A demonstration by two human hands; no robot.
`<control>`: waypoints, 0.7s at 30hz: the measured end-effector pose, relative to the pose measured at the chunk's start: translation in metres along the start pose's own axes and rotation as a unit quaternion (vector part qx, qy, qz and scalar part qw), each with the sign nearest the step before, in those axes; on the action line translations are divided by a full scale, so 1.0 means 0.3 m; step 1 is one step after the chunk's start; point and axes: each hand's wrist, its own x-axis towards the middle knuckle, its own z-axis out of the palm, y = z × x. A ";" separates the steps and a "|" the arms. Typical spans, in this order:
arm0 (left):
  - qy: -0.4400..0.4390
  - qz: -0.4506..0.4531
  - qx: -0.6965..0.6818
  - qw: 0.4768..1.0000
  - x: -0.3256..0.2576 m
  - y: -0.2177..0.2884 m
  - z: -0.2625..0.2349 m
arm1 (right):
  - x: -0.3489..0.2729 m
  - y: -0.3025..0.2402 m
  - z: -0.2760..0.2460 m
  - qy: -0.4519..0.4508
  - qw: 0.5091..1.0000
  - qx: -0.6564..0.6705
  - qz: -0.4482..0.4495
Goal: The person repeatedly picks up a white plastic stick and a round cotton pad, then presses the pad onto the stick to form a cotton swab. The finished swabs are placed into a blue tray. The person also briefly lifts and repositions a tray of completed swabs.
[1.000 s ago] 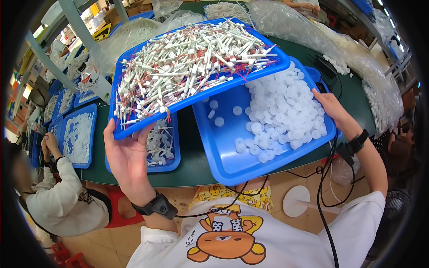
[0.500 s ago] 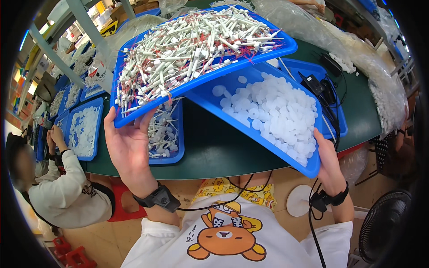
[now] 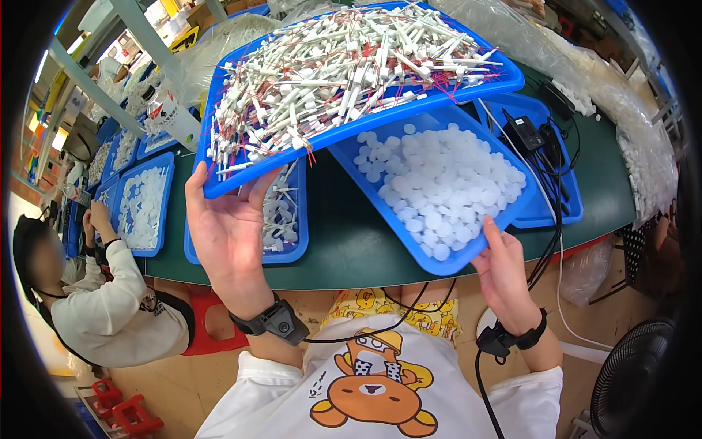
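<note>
My left hand [image 3: 232,233] grips the near left corner of a large blue tray [image 3: 274,164], its fingers under the tray. The tray is heaped with thin white rods [image 3: 351,69] with white ends and red threads, and is held raised and tilted. My right hand [image 3: 504,274] is closed on the near right edge of a second blue tray [image 3: 431,266], thumb on the rim. Many frosted white discs [image 3: 446,186] lie in that tray. Its far end goes under the large tray, hidden from view. Each wrist wears a black strap with a cable.
Under the large tray, another blue tray [image 3: 292,252] of white parts stands on the green table [image 3: 351,267]. A blue tray with black adapters [image 3: 523,132] and cables is at right. At left a person [image 3: 102,293] works beside a tray of white pieces [image 3: 144,208]. A fan [image 3: 632,373] stands lower right.
The large tray has shifted right in my left hand. The tray of discs has turned, its near end swinging left, and my right hand has moved left with it.
</note>
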 end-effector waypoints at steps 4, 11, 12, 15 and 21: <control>0.009 -0.004 0.013 1.000 0.000 -0.001 -0.001 | -0.005 0.022 0.053 -0.036 0.997 0.021 0.072; 0.000 -0.017 0.011 1.000 0.007 0.009 -0.032 | -0.002 0.057 0.115 -0.112 0.964 0.046 0.238; 0.004 -0.016 0.015 1.000 0.010 0.009 -0.030 | -0.005 0.066 0.135 -0.106 0.957 0.049 0.266; 0.004 -0.019 0.016 1.000 0.017 0.003 -0.035 | -0.005 0.077 0.202 -0.101 0.929 0.051 0.351; 0.010 -0.038 0.012 0.999 0.028 -0.009 -0.053 | -0.052 0.135 0.283 -0.143 0.917 0.035 0.371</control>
